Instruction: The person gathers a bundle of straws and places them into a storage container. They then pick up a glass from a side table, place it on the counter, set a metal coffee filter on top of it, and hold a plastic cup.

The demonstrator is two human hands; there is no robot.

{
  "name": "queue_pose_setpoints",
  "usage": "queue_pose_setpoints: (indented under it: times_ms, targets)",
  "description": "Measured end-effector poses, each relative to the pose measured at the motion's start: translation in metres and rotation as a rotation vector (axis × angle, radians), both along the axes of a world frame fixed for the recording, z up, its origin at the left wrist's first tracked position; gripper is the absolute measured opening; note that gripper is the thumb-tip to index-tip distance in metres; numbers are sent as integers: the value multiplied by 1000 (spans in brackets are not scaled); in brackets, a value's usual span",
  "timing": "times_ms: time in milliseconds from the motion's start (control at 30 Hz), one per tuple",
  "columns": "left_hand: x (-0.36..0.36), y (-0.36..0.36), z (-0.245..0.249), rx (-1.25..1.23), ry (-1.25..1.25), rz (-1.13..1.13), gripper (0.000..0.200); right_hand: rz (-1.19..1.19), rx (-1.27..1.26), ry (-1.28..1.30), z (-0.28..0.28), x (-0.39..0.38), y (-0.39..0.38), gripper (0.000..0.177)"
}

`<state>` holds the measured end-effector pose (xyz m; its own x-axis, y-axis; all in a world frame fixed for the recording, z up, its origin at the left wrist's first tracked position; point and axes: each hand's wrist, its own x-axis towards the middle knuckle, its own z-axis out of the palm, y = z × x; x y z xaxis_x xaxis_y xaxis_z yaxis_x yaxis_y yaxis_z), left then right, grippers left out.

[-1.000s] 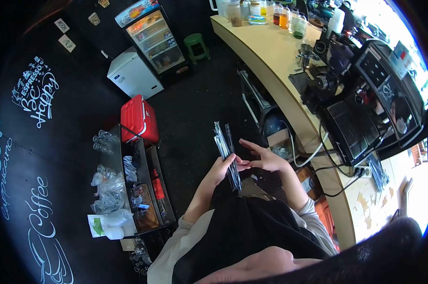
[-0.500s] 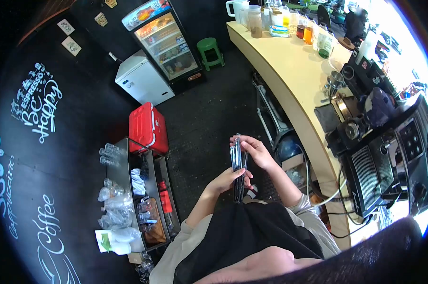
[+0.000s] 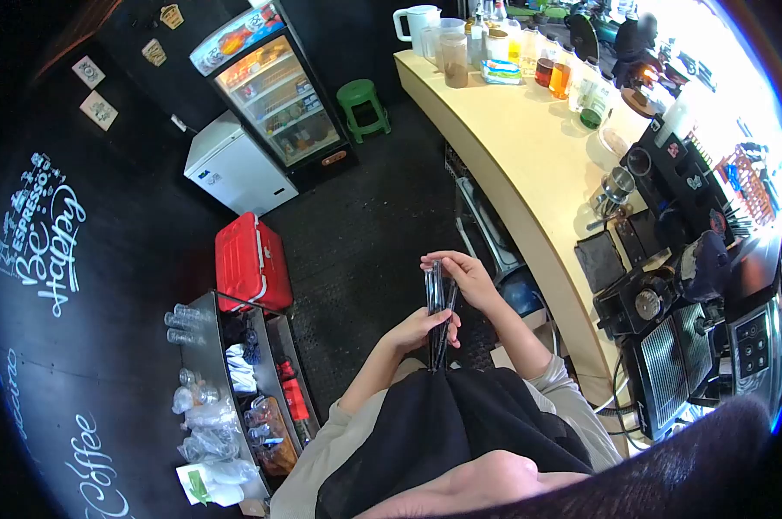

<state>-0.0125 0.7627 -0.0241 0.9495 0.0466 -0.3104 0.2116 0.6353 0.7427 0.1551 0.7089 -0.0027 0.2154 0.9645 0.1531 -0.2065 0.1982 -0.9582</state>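
In front of my apron, a bundle of thin black straws (image 3: 437,290) in shiny clear wrapping stands roughly upright. My left hand (image 3: 424,329) is closed round its lower half, thumb across the front. At the top end, my right hand (image 3: 462,273) has its fingertips and thumb closed on the straws. The bundle's bottom end reaches down to the black apron (image 3: 443,415). Some straws spread slightly apart between the two hands.
A curved counter (image 3: 529,164) on the right carries bottles, jugs and an espresso machine (image 3: 672,368). To the left stand a shelf unit (image 3: 235,372) with cups and plastic bags, and a red cooler box (image 3: 252,259). Farther off are a white chest freezer (image 3: 239,169), a drinks fridge (image 3: 278,95) and a green stool (image 3: 363,108).
The view has shifted, so the surroundings sit differently in it, with the fridge and cooler box farther left and lower. Both hands keep hold of the straws, almost unmoved relative to my body.
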Motion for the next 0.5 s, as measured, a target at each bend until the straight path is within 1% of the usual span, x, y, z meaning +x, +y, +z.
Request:
queue_pose_setpoints:
  times_ms: [33, 67, 100, 167, 200, 233, 267, 300, 333, 400, 500]
  targets:
    - [6, 6, -2, -12, -3, 7, 33, -28, 19, 155, 2, 3, 4, 34]
    - [12, 12, -5, -23, -3, 11, 31, -24, -8, 195, 4, 9, 5, 45]
    - [19, 18, -6, -22, -3, -8, 31, -43, -4, 196, 1, 15, 8, 45]
    - [33, 31, -10, -68, 0, 6, 32, 72, -120, 463, -10, 27, 15, 61]
    - [41, 39, -11, -68, 1, -20, 32, 220, -135, 543, -8, 30, 18, 65]
    - [49, 48, -12, -54, 18, -32, 30, 240, -204, 548, -7, 29, 23, 60]
    - [58, 56, -13, -38, 32, -46, 28, 301, -280, 456, -4, 38, 21, 55]
    - [67, 64, -14, -39, 31, -74, 28, 361, -359, 364, 11, 43, 20, 50]
    - [75, 70, -15, -76, 42, -79, 27, 244, -350, 340, 2, 45, 26, 39]
    - [91, 89, -12, -99, 49, -110, 25, 180, -332, 350, -5, 56, 41, 37]
    - [114, 122, -6, -32, 4, -213, 25, 99, -292, 381, -6, 74, 64, 34]
